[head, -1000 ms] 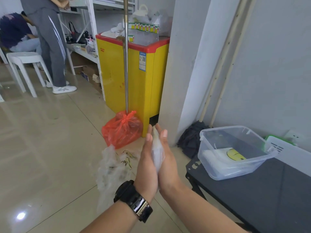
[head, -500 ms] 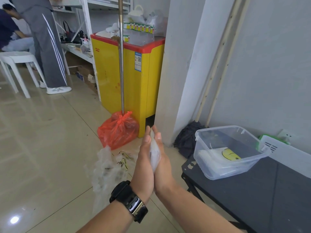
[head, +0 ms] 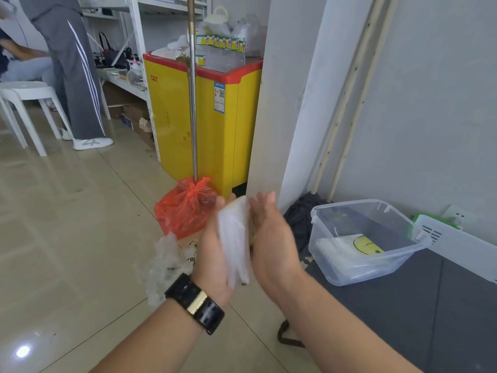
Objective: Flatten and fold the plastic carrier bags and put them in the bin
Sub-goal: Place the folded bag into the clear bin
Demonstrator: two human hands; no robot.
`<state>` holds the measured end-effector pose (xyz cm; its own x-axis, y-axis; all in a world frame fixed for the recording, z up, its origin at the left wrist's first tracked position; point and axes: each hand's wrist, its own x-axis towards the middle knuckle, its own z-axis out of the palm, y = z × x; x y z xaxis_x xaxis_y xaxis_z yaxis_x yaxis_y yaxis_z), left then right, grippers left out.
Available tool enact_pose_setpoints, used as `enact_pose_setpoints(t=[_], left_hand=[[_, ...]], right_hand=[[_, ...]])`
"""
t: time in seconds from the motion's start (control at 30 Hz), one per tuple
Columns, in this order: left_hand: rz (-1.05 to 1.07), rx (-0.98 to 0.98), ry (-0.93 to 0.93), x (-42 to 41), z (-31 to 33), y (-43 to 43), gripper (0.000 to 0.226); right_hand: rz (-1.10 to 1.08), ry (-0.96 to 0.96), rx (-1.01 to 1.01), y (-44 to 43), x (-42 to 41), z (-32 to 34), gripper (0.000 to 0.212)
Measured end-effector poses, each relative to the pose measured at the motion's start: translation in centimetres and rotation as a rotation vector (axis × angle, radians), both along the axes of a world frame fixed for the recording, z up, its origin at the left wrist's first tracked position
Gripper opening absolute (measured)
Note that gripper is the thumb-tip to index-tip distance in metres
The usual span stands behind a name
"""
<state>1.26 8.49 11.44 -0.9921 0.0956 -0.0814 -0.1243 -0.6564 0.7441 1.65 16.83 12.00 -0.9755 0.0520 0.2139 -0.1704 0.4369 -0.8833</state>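
A folded white plastic bag (head: 234,238) lies flat against the palm of my left hand (head: 212,254), which wears a black watch. My right hand (head: 271,238) is just to the right of the bag, palm facing it, fingers straight, a small gap between them. The clear plastic bin (head: 347,273) stands to the right on a dark table (head: 403,313). Inside it lies a folded bag with a yellow smiley (head: 361,246). A crumpled clear bag (head: 164,265) lies on the floor beyond my left wrist.
An orange tied bag (head: 185,211) sits at the foot of a metal pole (head: 192,117) by a yellow chest freezer (head: 183,125). A person stands (head: 72,76) at the far left near a white stool (head: 29,95). A white wall corner (head: 285,103) rises straight ahead.
My palms were pressed together on the bag; now the right hand has come away to the right, and the bag shows on the left palm. The view has shifted slightly.
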Motion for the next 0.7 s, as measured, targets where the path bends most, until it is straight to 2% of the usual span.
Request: enact_pose_setpoints(t=[0.03,0.07,0.1,0.13,0.2,0.27,0.33,0.4,0.47,0.57,0.63,0.7], left_hand=[[-0.001,0.084,-0.004,0.1,0.3,-0.8,0.052],[-0.043,0.125,0.090,0.2,0.3,-1.9,0.063],[-0.103,0.162,0.083,-0.2,-0.4,-2.1,0.069],[-0.152,0.202,0.049,-0.6,-0.2,-2.8,0.069],[-0.164,0.150,-0.045,-1.5,-1.6,-4.0,0.068],[-0.119,0.007,-0.049,-2.3,-2.0,-4.6,0.087],[-0.234,0.014,-0.114,-2.2,-1.9,-4.4,0.083],[-0.316,-0.018,-0.094,-1.8,-1.7,-4.2,0.078],[-0.302,-0.036,-0.089,-1.7,-1.4,-4.3,0.077],[-0.300,-0.080,-0.052,-1.5,-1.6,-4.7,0.074],[-0.299,-0.136,-0.037,-1.6,-1.9,-4.7,0.073],[-0.296,-0.172,-0.019,-1.6,-1.9,-4.8,0.073]], right_hand=[[0.029,-0.148,-0.385,1.1,-1.5,-1.2,0.037],[0.039,-0.245,-0.548,1.9,-2.0,-0.7,0.032],[0.048,-0.374,-0.572,2.2,-2.2,-0.8,0.031],[0.055,-0.412,-0.542,2.6,-1.9,-0.3,0.028],[0.091,-0.484,-0.484,3.5,-1.7,-0.7,0.022],[0.088,-0.477,-0.471,4.5,-1.6,-0.8,0.016],[0.027,-0.438,-0.461,6.1,-1.8,-0.5,0.012],[-0.110,-0.341,-0.454,8.6,-2.4,0.2,0.009],[-0.340,-0.183,-0.354,12.5,-3.3,0.8,0.008],[-0.710,-0.010,-0.163,19.1,-4.1,0.6,0.021],[-0.836,-0.022,-0.015,22.3,-4.3,-0.2,0.025],[-0.845,-0.126,0.147,23.6,-4.5,-0.7,0.026]])
